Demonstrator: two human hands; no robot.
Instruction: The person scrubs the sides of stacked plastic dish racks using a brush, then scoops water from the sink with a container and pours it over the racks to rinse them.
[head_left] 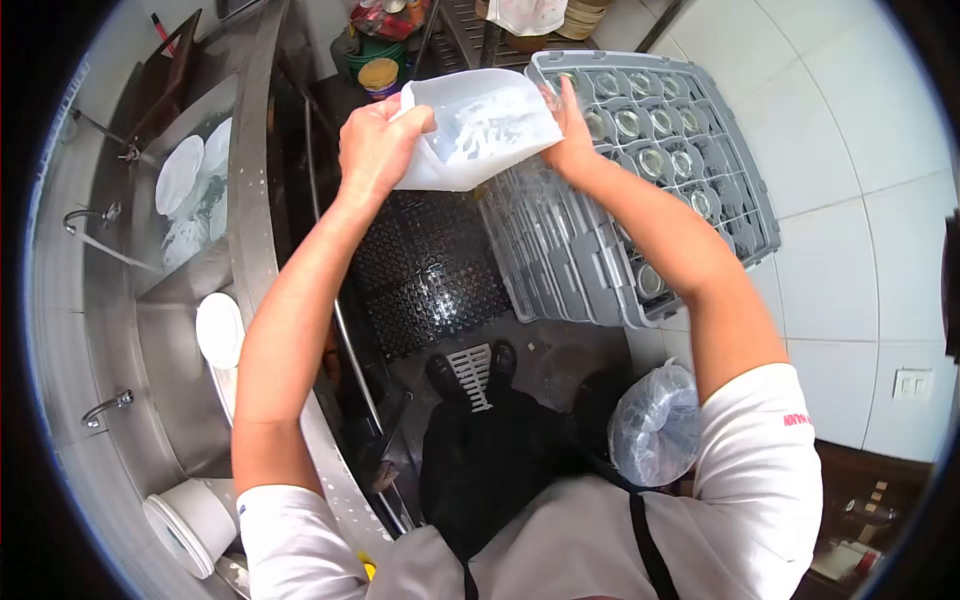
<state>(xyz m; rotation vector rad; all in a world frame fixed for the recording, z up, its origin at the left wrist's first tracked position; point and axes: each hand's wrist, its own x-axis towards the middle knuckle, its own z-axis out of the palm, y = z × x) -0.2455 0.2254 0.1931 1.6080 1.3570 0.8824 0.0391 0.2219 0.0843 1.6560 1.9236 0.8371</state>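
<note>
A white translucent plastic container [485, 125] is held up in front of me, tilted, with wet, whitish liquid or foam on its inside. My left hand [380, 150] grips its left side, the thumb over the rim. At its right end is my right hand [570, 130], fingers raised against the side and partly hidden by the container; water seems to splash there. Just beyond my right hand stands a stack of grey racks [740, 160], the top one holding several upturned glasses [661, 122].
Left, a steel sink counter [255, 200] has running water, white plates [180, 175] and taps [108, 408]. White tubs [190, 525] stand lower left. A lined bin [655, 425] is by my right side. Behind are a yellow-lidded tub [379, 75] and a black floor mat [430, 260].
</note>
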